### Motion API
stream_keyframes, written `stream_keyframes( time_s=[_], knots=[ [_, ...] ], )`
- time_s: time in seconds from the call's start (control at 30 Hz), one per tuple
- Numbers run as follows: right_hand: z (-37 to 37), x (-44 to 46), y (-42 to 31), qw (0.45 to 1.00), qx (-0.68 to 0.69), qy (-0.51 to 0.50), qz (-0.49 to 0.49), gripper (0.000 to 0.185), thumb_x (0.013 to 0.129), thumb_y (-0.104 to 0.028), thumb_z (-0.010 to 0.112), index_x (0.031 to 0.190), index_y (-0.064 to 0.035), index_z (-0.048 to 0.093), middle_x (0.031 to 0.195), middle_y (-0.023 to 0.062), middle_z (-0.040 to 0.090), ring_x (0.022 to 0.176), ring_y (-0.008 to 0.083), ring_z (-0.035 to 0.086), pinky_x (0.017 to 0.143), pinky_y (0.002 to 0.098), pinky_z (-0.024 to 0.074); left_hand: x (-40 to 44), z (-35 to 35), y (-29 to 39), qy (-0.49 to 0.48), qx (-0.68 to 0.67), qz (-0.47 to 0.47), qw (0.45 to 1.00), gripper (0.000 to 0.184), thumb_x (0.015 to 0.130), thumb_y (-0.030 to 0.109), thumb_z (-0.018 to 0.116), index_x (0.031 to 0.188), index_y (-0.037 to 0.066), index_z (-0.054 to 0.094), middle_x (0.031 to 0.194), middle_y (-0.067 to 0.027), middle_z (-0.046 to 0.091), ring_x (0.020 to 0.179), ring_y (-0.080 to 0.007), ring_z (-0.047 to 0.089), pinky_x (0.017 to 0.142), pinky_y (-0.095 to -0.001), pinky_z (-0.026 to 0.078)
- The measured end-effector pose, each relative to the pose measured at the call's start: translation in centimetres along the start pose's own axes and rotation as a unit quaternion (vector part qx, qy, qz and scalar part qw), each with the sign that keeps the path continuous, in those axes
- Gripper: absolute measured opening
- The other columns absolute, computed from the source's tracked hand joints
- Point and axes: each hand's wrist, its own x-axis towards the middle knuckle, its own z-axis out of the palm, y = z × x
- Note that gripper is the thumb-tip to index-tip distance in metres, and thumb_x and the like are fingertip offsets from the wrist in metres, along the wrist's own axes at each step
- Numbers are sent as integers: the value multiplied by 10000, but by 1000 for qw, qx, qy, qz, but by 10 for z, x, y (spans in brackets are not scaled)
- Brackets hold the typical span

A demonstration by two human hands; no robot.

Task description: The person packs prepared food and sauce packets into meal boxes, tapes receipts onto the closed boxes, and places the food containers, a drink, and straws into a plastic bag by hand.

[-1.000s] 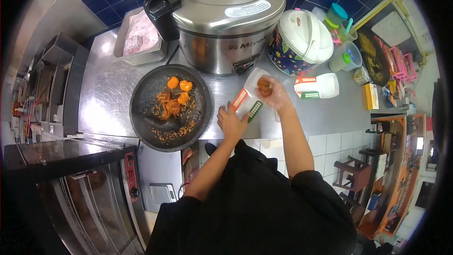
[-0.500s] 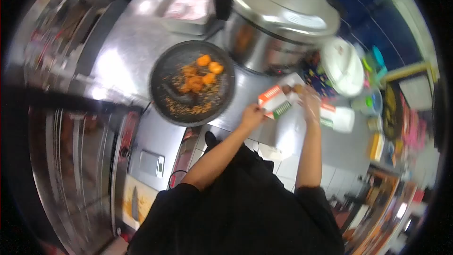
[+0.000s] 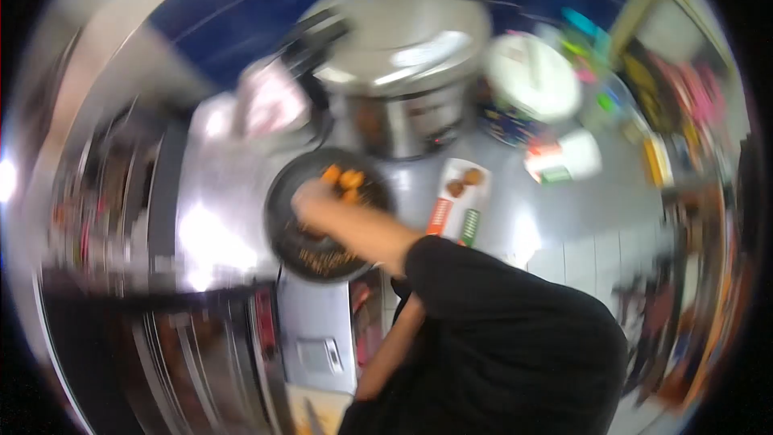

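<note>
My right hand point(image 3: 312, 200) reaches left into a dark round pan point(image 3: 278, 234), its fingers smeared by motion. Orange chunks point(image 3: 351, 180) lie at the pan's far side, and crumbly bits point(image 3: 322, 262) are spread near its front. To the right, a white paper food sleeve point(image 3: 456, 201) with red and green printing bears brown round pieces point(image 3: 465, 183) at its far end. The sleeve's near end meets my right sleeve in view. My left forearm point(image 3: 396, 346) passes under my right arm, which hides my left hand.
A large steel cooker point(image 3: 403, 40) stands behind the pan. A metal tray of pinkish-white stuff point(image 3: 274, 101) is at back left. A second printed paper sleeve point(image 3: 576, 153) lies at right, near a white-lidded container point(image 3: 533, 80). A knife point(image 3: 312, 415) rests on a board at bottom.
My right hand has left the paper sleeve's far end and swung left into the pan. My left hand, earlier holding the sleeve's near end, is now hidden. The view has shifted.
</note>
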Motion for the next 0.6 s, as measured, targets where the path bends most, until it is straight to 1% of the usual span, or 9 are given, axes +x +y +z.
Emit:
stream_keyframes(
  time_s=[0.03, 0.07, 0.13, 0.23, 0.27, 0.33, 0.37, 0.43, 0.6],
  knots=[
    [25, 31, -7, 989, 124, -2, 82, 334, 740, -158, 785, 1065, -80, 772, 1149, 128, 729, 1047, 277, 707, 861, 389, 564, 8, -3, 37, -60, -5, 7, 998, 276, 989, 257, 617, 1176, 54, 606, 1138, -89, 648, 1042, -158, 621, 892, -330, 515],
    [44, 52, -18, 982, 116, -2, 147, 318, 770, -140, 764, 1083, -83, 771, 1160, 127, 728, 1075, 274, 701, 866, 385, 565, 24, -7, 89, 10, -97, -247, 964, 303, 1026, 229, 551, 1257, 34, 530, 1164, -107, 643, 1050, -172, 635, 909, -336, 525],
    [56, 71, -7, 977, 129, -108, 127, 287, 826, -158, 709, 1100, -98, 771, 1164, 123, 728, 1090, 268, 698, 856, 387, 569, 28, -20, 118, 92, -162, -493, 850, 333, 1063, 200, 486, 1338, 14, 454, 1190, -125, 638, 1058, -186, 648, 926, -343, 535],
    [-4, -5, 21, 988, 129, -84, 33, 337, 774, -272, 754, 1054, -85, 767, 1141, 148, 725, 1086, 268, 695, 859, 372, 561, 5, -35, 106, 20, -201, -399, 895, 304, 1074, 170, 453, 1333, 12, 458, 1207, -127, 626, 1100, -194, 628, 946, -362, 532],
    [0, -12, 27, 987, 129, -84, 36, 337, 774, -272, 754, 1054, -85, 767, 1141, 148, 725, 1086, 268, 695, 859, 372, 561, -12, -38, 81, -33, -141, -187, 972, 321, 1064, 184, 477, 1328, 2, 458, 1158, -133, 642, 1053, -201, 645, 907, -355, 546],
    [6, -20, 38, 882, 440, 104, 133, 383, 792, -349, 716, 1050, -66, 722, 1141, 184, 703, 1071, 297, 682, 856, 380, 541, -16, -32, 46, -83, -80, 36, 993, 340, 1055, 198, 502, 1323, -7, 458, 1109, -139, 657, 1006, -209, 662, 867, -348, 561],
    [5, -22, 51, 857, 495, 106, 95, 416, 822, -394, 669, 1065, -57, 669, 1114, 190, 688, 1027, 302, 669, 857, 387, 521, -15, -27, 33, 24, -210, -107, 971, 343, 1040, 234, 534, 1294, 4, 509, 1078, -118, 668, 1029, -210, 656, 860, -349, 551],
    [-7, -69, 75, 806, 569, 135, 91, 414, 851, -371, 687, 1106, -48, 642, 1027, 140, 685, 973, 259, 651, 878, 376, 508, -3, -36, 51, 42, -169, -168, 970, 298, 1030, 223, 551, 1228, 1, 552, 1020, -108, 680, 981, -216, 676, 811, -341, 554],
    [48, -204, 184, 895, 293, 228, 247, 350, 880, -363, 623, 1029, -49, 664, 975, 200, 692, 920, 337, 682, 818, 421, 532, -1, -46, 80, 105, -228, -344, 905, 224, 976, 183, 632, 1043, -20, 567, 913, -125, 680, 749, -172, 687, 695, -289, 541]
  ],
)
